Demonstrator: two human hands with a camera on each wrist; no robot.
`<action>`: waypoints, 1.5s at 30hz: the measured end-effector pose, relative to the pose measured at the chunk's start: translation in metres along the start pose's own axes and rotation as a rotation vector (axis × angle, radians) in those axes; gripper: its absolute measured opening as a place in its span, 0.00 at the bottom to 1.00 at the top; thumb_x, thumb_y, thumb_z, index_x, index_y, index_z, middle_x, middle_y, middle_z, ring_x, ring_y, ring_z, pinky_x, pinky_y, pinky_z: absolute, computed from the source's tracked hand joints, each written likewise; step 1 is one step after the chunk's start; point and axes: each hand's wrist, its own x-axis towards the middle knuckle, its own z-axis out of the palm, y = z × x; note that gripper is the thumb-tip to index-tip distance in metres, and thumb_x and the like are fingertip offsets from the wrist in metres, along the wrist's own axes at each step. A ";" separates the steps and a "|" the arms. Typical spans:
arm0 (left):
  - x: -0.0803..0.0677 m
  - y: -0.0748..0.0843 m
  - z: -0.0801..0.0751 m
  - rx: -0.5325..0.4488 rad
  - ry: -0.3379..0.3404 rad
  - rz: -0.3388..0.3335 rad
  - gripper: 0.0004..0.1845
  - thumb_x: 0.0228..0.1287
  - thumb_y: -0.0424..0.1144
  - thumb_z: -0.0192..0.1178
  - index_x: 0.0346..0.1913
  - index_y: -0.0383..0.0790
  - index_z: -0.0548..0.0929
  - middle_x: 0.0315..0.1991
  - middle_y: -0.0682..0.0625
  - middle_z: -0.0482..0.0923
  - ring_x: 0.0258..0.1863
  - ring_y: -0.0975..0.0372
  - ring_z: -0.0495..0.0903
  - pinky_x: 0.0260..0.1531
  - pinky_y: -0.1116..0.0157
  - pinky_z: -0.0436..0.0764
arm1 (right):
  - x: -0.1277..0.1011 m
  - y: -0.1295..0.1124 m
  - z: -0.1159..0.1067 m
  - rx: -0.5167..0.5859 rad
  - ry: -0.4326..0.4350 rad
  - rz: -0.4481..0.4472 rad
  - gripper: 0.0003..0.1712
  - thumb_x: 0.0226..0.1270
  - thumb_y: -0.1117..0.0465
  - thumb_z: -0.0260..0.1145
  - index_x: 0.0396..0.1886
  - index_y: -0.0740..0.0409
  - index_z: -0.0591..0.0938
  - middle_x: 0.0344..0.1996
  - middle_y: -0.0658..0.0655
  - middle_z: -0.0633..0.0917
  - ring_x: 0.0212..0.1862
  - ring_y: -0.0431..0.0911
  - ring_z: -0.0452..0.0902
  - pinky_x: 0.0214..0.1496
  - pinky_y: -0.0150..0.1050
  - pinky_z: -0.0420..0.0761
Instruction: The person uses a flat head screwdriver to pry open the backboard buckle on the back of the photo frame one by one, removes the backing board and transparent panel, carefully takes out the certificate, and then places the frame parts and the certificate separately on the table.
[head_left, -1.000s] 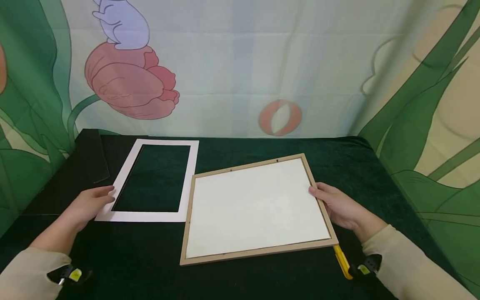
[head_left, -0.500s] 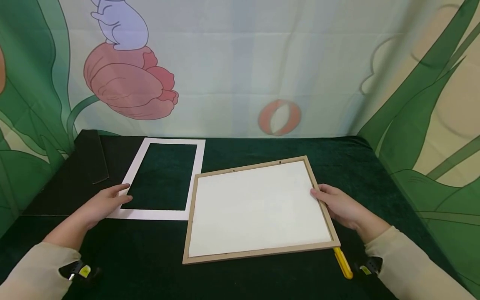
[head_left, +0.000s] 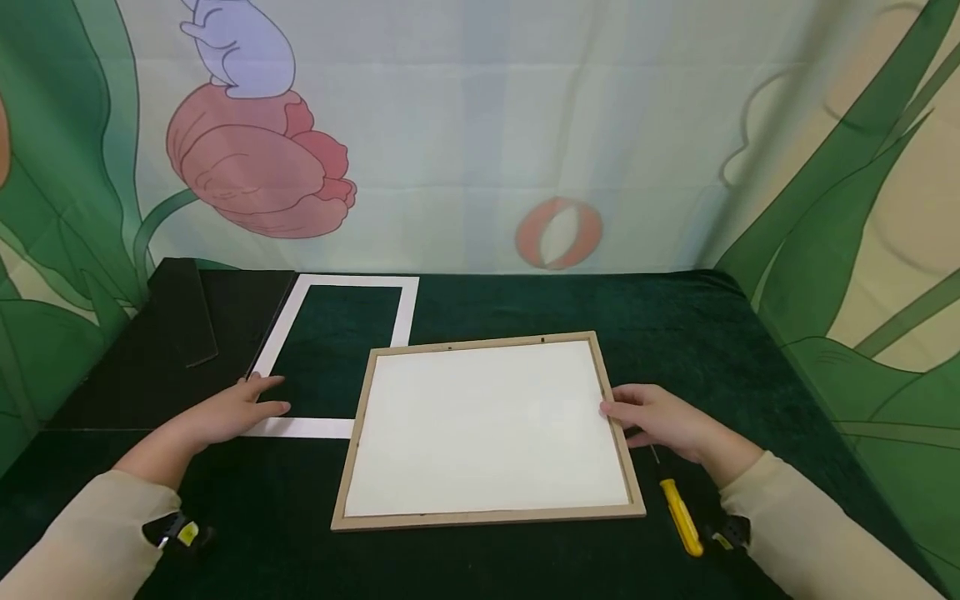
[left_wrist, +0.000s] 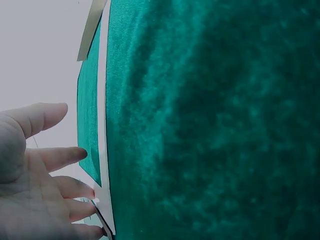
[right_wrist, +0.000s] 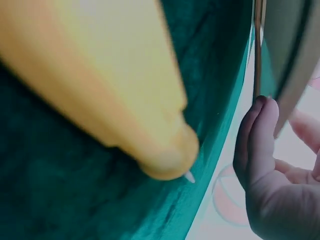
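A wooden picture frame [head_left: 615, 442] with a white backing lies flat mid-table. My right hand [head_left: 660, 421] rests at its right edge, fingers straight against the frame rail [right_wrist: 257, 50]. A white mat board [head_left: 300, 427] with a rectangular opening lies to the left, its right side under the frame. My left hand [head_left: 232, 412] touches the mat's front left corner with relaxed, straight fingers [left_wrist: 65, 155]. The mat edge [left_wrist: 104, 125] shows in the left wrist view.
A yellow-handled screwdriver [head_left: 681, 515] lies on the green velvet cloth [head_left: 675, 333] right of the frame, by my right wrist; its handle [right_wrist: 115, 90] fills the right wrist view. A black board [head_left: 180, 312] lies at the back left. A painted curtain hangs behind.
The frame has slid left and toward me and turned square to the table edge, now overlapping the mat. The mat has shifted right and back. Both hands moved with them.
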 end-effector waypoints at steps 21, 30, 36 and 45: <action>-0.013 0.045 0.036 0.206 -0.068 0.196 0.46 0.49 0.58 0.55 0.63 0.34 0.49 0.63 0.33 0.39 0.59 0.40 0.41 0.49 0.41 0.51 | -0.013 -0.012 0.022 -0.670 -0.052 -0.075 0.45 0.48 0.45 0.63 0.62 0.58 0.56 0.62 0.58 0.54 0.60 0.51 0.53 0.56 0.48 0.58; -0.018 0.068 0.056 0.409 -0.158 0.157 0.56 0.26 0.64 0.65 0.62 0.40 0.56 0.64 0.43 0.48 0.61 0.45 0.42 0.47 0.37 0.38 | -0.020 -0.009 0.034 -0.819 -0.243 -0.201 0.51 0.40 0.40 0.64 0.64 0.53 0.55 0.65 0.53 0.46 0.64 0.48 0.36 0.58 0.52 0.48; -0.021 0.074 0.062 0.427 -0.146 0.173 0.63 0.21 0.67 0.64 0.64 0.39 0.50 0.64 0.44 0.44 0.61 0.46 0.43 0.47 0.37 0.42 | -0.018 -0.008 0.036 -0.897 -0.236 -0.252 0.52 0.39 0.39 0.64 0.64 0.52 0.55 0.65 0.53 0.46 0.64 0.48 0.35 0.58 0.55 0.43; -0.022 0.088 0.066 0.647 -0.089 0.194 0.62 0.17 0.69 0.63 0.62 0.37 0.57 0.63 0.43 0.50 0.60 0.45 0.46 0.48 0.38 0.43 | -0.013 -0.009 0.038 -0.876 -0.273 -0.243 0.51 0.39 0.39 0.63 0.64 0.49 0.54 0.64 0.51 0.47 0.62 0.45 0.49 0.57 0.45 0.58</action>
